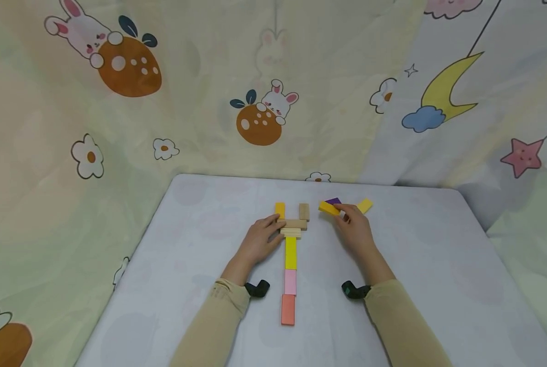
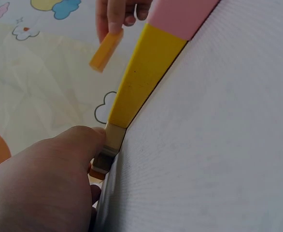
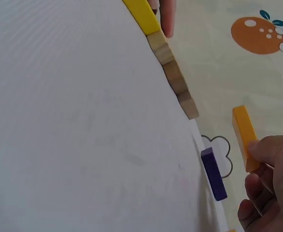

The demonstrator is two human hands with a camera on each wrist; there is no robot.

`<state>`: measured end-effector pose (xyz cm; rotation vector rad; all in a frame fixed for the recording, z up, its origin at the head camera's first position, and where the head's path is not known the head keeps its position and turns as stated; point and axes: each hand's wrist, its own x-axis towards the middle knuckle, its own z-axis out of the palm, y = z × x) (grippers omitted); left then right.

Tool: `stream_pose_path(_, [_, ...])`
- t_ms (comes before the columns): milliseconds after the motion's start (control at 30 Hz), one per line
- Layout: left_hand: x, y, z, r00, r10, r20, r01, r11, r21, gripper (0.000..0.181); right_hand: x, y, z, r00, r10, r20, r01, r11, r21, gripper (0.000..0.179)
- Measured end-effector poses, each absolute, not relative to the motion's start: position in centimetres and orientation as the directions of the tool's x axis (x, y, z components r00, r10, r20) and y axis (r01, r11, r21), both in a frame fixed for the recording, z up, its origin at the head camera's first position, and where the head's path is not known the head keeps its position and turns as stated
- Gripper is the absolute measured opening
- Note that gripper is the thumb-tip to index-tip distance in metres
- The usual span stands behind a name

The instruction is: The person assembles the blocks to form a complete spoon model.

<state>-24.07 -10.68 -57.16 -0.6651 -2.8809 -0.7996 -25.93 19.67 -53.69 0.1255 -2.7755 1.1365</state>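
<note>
My right hand [image 1: 356, 228] pinches an orange-yellow block [image 3: 244, 133] between thumb and fingers, raised above the table in the right wrist view. My left hand [image 1: 258, 241] rests beside the line of blocks, its fingers reaching over the left end of a crosswise wooden block [image 1: 296, 224]. In the left wrist view its thumb lies against the wooden pieces [image 2: 114, 137]; the other fingers are mostly hidden. Behind the crosswise block stand an orange block [image 1: 280, 210] on the left and a wooden block [image 1: 304, 211] on the right.
Toward me the line runs through pale wooden strips [image 1: 291, 233], then yellow [image 1: 291, 253], pink [image 1: 290, 282] and red-orange [image 1: 288, 310] blocks. A purple block [image 3: 213, 174] and another yellow block [image 1: 365, 205] lie near the right hand. A printed cloth hangs behind the white table [image 1: 200, 204].
</note>
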Motion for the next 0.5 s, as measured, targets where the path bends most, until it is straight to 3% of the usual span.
stream_pose_path(233, [-24.2, -10.7, -57.2, -0.911, 0.378, 0.167, 0.41, 0.778, 0.476, 0.046, -27.8, 16.2, -52.5, -0.973, -0.186, 0.14, -0.232, 0.718, -0.656, 0.034])
stream_pose_path(500, [-24.2, -10.7, -57.2, -0.913, 0.378, 0.155, 0.405, 0.792, 0.457, 0.045, -29.9, 13.4, -52.8, -0.966, -0.258, -0.024, -0.184, 0.749, -0.636, 0.033])
